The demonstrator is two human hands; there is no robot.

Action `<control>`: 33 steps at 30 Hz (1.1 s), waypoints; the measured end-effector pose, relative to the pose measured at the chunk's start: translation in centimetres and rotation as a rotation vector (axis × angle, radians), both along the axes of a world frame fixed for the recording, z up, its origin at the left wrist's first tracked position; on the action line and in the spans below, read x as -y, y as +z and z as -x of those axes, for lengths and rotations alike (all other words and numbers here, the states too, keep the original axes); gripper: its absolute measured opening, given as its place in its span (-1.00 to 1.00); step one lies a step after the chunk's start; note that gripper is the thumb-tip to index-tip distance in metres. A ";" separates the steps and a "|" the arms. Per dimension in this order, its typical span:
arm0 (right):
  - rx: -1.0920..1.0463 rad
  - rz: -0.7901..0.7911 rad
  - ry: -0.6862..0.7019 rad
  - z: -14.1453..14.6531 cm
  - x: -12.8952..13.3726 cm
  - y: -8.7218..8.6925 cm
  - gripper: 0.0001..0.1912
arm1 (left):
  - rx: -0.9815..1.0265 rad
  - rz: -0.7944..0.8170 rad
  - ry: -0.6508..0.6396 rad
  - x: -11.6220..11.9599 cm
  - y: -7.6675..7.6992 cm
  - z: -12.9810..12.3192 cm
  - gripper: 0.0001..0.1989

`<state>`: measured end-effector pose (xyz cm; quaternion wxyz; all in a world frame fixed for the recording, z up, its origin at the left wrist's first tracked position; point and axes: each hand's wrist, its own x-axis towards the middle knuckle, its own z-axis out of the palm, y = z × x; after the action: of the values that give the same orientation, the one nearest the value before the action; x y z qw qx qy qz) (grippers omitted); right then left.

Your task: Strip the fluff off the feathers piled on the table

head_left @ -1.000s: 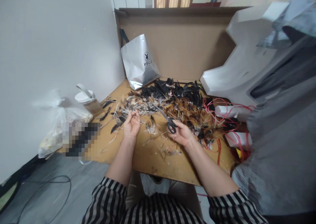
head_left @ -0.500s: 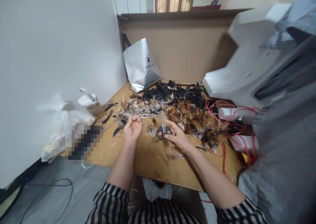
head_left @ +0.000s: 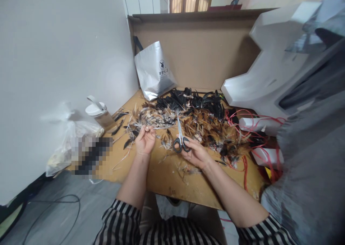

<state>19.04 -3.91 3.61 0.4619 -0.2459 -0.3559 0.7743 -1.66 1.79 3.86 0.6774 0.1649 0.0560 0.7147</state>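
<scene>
Black-handled scissors: in the right hand, blades pointing up and away from the body, swung from a left lean 1 second ago to nearly upright; the 2 blades look together
Right hand: curled about the 2 finger loops, palm partly up, thumb by the right loop (its other fingers are partly hidden)
Left hand: level with the scissors, palm up, fingertips pinched on what looks like a thin feather
Thin feather: reaching right from the fingertips towards the blades, seemingly apart from them; hard to make out 1 second ago
Both hands: they now face each other across a gap, so blades and feather seem lined up for the same piece of work
Brown feather pile: on the tabletop, just beyond the right hand, black feathers behind it
</scene>
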 end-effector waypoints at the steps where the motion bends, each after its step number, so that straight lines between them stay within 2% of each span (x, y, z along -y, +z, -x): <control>1: -0.032 0.023 0.024 -0.1 0.0 0.2 -0.69 | 0.002 -0.003 0.003 0.0 0.0 0.0 -0.86; 6: -0.119 0.013 0.060 -0.3 0.0 0.6 -0.63 | 0.009 -0.008 0.004 0.0 0.1 0.1 -0.87; 12: -0.141 0.003 0.099 0.3 0.8 0.1 -0.42 | 0.009 0.006 0.022 0.0 0.1 0.2 -0.88; 15: -0.115 0.032 0.082 1.0 1.1 -0.1 -0.46 | 0.015 -0.001 0.021 0.0 0.0 0.2 -0.86; 19: -0.076 0.028 -0.013 1.8 1.0 -0.5 -0.59 | 0.018 -0.013 -0.016 0.2 -0.1 -0.2 -0.86; 21: -0.056 -0.011 -0.049 2.0 0.9 -0.6 -0.55 | 0.005 -0.019 -0.064 0.5 -0.1 -0.6 -0.88; 25: 0.045 -0.107 -0.034 2.0 1.1 -0.6 -0.37 | -0.044 0.006 -0.111 0.9 0.2 -1.3 -0.87; 29: 0.209 -0.127 0.035 2.3 1.6 -0.7 -0.43 | -0.048 0.038 -0.036 0.8 0.5 -1.0 -0.81; 33: 0.328 -0.064 0.034 2.8 1.9 -0.7 -0.46 | -0.023 0.045 0.046 0.5 0.7 -0.3 -0.81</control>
<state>16.22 -5.79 2.95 0.3922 -0.3482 -0.4548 0.7198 -1.36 1.33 4.52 0.6635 0.1566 0.0836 0.7268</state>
